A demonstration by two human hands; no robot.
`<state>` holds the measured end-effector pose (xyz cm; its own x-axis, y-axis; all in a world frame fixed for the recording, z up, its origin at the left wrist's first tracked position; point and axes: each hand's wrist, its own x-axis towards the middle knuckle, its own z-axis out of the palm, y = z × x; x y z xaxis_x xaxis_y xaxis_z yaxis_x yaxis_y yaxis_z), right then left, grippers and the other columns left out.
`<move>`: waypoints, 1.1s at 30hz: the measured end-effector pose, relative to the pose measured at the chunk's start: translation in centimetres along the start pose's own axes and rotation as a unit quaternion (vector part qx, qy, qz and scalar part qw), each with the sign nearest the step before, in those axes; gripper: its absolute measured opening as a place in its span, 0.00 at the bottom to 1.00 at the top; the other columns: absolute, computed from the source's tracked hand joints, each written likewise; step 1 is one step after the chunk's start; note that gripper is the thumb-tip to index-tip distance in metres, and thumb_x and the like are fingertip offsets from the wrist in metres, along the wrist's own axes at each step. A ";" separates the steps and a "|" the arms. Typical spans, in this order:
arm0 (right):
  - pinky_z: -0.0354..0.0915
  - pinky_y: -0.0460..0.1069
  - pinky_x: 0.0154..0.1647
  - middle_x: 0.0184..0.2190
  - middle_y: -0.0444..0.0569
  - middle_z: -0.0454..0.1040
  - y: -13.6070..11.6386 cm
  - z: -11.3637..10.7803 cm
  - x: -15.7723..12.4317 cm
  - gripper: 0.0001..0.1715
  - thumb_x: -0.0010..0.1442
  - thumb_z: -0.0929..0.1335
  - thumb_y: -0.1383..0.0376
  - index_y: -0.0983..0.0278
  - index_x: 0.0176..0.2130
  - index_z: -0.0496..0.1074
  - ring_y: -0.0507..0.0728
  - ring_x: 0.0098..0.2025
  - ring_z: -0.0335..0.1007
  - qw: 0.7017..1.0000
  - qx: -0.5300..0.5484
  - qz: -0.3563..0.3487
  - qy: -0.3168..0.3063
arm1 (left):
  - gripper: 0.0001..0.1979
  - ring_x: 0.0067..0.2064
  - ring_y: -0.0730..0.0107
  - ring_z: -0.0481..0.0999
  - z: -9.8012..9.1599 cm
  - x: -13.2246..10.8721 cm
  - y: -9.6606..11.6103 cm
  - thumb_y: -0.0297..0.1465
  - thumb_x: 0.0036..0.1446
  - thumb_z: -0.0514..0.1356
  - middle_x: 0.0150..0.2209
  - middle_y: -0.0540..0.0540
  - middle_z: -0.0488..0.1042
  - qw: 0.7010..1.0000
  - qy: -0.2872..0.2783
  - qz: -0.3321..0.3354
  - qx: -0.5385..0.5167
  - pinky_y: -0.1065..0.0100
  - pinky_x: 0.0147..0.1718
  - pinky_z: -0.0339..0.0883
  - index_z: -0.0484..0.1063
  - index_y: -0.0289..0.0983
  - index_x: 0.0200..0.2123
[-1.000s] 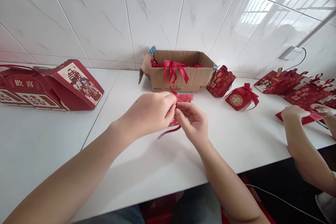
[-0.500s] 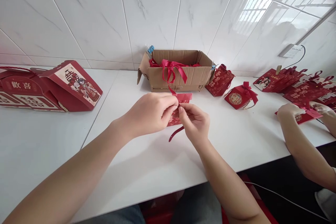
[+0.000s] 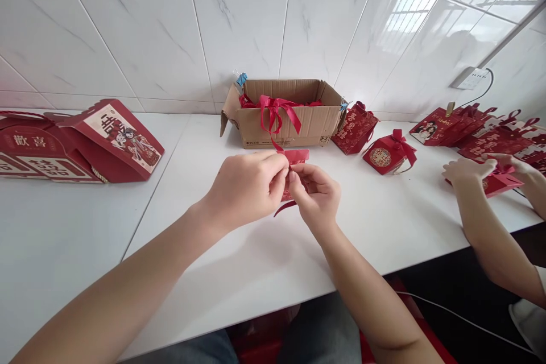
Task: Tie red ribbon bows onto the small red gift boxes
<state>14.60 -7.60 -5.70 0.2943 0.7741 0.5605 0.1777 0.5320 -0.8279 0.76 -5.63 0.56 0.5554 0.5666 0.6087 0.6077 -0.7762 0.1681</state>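
Note:
My left hand [image 3: 245, 185] and my right hand [image 3: 318, 196] meet over the white table [image 3: 264, 261], both pinched on a small flat red gift box [image 3: 296, 157] and its red ribbon [image 3: 284, 208]. The ribbon's loose end hangs just below my fingers. Most of the gift box is hidden behind my hands. Behind them stands an open cardboard box [image 3: 285, 122] with red ribbons [image 3: 275, 108] draped over its front wall.
Large red gift boxes [image 3: 81, 142] lie at the left. Two small finished red boxes [image 3: 386, 153] sit right of the cardboard box. A co-worker's hands [image 3: 467, 170] work on a red box [image 3: 499, 182] at the right, beside a pile of flat red boxes [image 3: 482, 131].
The ribbon's loose tail has been drawn up shorter and closer under my fingers. My hands stayed together on the gift box. The co-worker's hands shifted slightly up.

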 end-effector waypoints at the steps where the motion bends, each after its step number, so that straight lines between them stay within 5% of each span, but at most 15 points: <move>1: 0.70 0.48 0.28 0.28 0.45 0.78 0.0 0.0 0.0 0.04 0.55 0.69 0.65 0.60 0.34 0.74 0.52 0.27 0.72 1.000 -0.004 -0.001 0.002 | 0.11 0.22 0.74 0.65 0.3 -0.1 0.2 0.25 0.58 0.51 0.22 0.49 0.72 1.000 0.004 0.000 0.019 0.70 0.20 0.51 0.69 0.35 0.25; 5: 0.70 0.48 0.29 0.29 0.45 0.78 0.1 0.1 0.0 0.04 0.56 0.69 0.65 0.60 0.34 0.74 0.52 0.28 0.72 1.000 0.002 0.010 -0.002 | 0.12 0.22 0.73 0.63 0.7 0.0 0.3 0.26 0.58 0.50 0.22 0.48 0.71 0.998 -0.003 -0.028 0.049 0.69 0.20 0.49 0.67 0.35 0.25; 9: 0.71 0.48 0.33 0.27 0.44 0.74 0.0 -0.3 0.6 0.10 0.59 0.67 0.59 0.61 0.29 0.72 0.52 0.29 0.71 0.989 0.113 0.084 -0.048 | 0.11 0.24 0.74 0.65 -0.7 0.6 -0.8 0.24 0.58 0.50 0.24 0.51 0.70 0.989 -0.112 -0.030 -0.095 0.70 0.22 0.55 0.68 0.36 0.26; 13: 0.73 0.51 0.39 0.36 0.44 0.76 0.0 -0.8 1.3 0.15 0.58 0.67 0.57 0.57 0.44 0.73 0.53 0.35 0.73 0.945 0.219 0.179 -0.164 | 0.12 0.27 0.75 0.68 -2.1 1.0 -2.0 0.25 0.61 0.50 0.27 0.52 0.72 0.972 -0.168 -0.033 -0.164 0.72 0.25 0.60 0.70 0.38 0.28; 16: 0.73 0.53 0.42 0.40 0.45 0.77 0.3 -1.0 1.4 0.20 0.56 0.70 0.57 0.56 0.49 0.73 0.54 0.38 0.74 0.928 0.241 0.178 -0.220 | 0.12 0.29 0.75 0.70 -2.2 0.9 -2.2 0.26 0.61 0.50 0.29 0.52 0.73 0.970 -0.176 -0.036 -0.162 0.73 0.25 0.61 0.72 0.39 0.29; 24: 0.73 0.51 0.38 0.36 0.46 0.79 0.5 -0.8 1.0 0.15 0.54 0.72 0.56 0.58 0.42 0.75 0.54 0.38 0.75 0.949 0.206 0.167 -0.171 | 0.11 0.25 0.74 0.68 -2.2 0.9 -2.0 0.26 0.59 0.52 0.25 0.51 0.72 0.989 -0.119 -0.037 -0.085 0.71 0.22 0.56 0.71 0.38 0.27; 33: 0.72 0.47 0.32 0.33 0.44 0.78 0.6 -0.7 1.2 0.10 0.53 0.73 0.59 0.60 0.35 0.73 0.51 0.35 0.74 0.956 0.194 0.157 -0.153 | 0.12 0.24 0.73 0.64 -2.0 0.9 -1.7 0.26 0.58 0.52 0.22 0.52 0.69 0.988 -0.128 -0.052 -0.061 0.69 0.22 0.54 0.68 0.38 0.24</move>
<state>15.72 -6.56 -5.53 -0.0228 0.9489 0.3147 -0.2541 0.2989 -0.9198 -0.92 -4.37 2.38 0.6287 0.6846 0.3688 0.6051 -0.7286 0.3210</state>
